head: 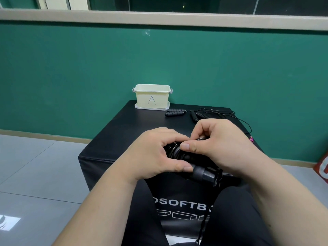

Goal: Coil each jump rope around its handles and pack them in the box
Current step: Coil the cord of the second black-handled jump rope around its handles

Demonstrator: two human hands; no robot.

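Observation:
My left hand grips a pair of black jump rope handles with rope coiled round them, held over the near edge of the black soft box. My right hand pinches the rope at the coil, thumb pressing on the wraps. A loose end of rope hangs down toward my lap. Two more black jump ropes lie uncoiled at the far side: one pair of handles beside the pale yellow box marked A, another handle with tangled cord to the right.
The pale box stands on its lid at the far edge of the black platform, against a green wall. Grey tiled floor lies to the left. A red object shows at the right edge. A small pink scrap lies near the platform's right edge.

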